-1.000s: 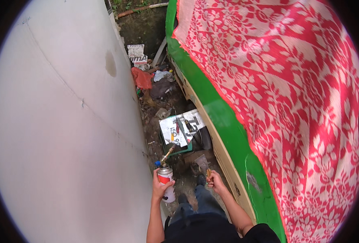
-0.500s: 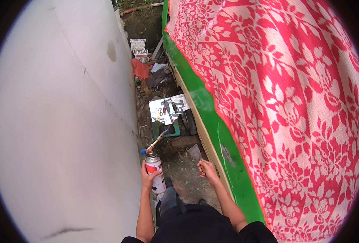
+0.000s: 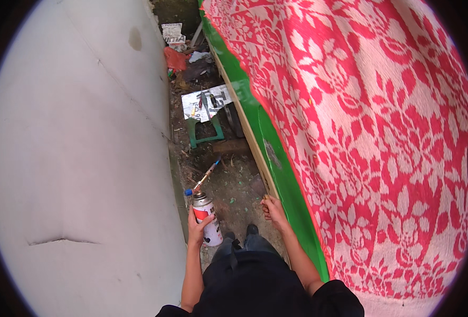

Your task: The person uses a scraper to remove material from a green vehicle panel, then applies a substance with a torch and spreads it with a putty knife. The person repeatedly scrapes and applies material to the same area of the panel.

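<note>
My left hand (image 3: 198, 225) is wrapped round the white and red canister of a gas torch (image 3: 210, 232), held upright at the left. The torch's brass nozzle slants up to the right and ends in a bluish tip; whether that is a flame I cannot tell. A blue knob sits on its left side. Closed in my right hand (image 3: 274, 209) is a scraper with a yellowish handle and a flat, greyish blade (image 3: 256, 184) pointing away and to the left. That hand is beside the beige lower edge of a green panel (image 3: 282, 182).
A large pale curved surface (image 3: 91, 169) walls the left. A red and white floral cloth (image 3: 371, 142) drapes over the green panel. Ahead, a green stool (image 3: 209, 139) bears a white printed sheet (image 3: 192, 99) with several hand tools. Beyond lie a red bag (image 3: 176, 59) and litter.
The view has shifted, so the stool and litter sit higher in the picture. Both hands keep their grips, and the scraper is a little higher in the picture, next to the panel's edge.
</note>
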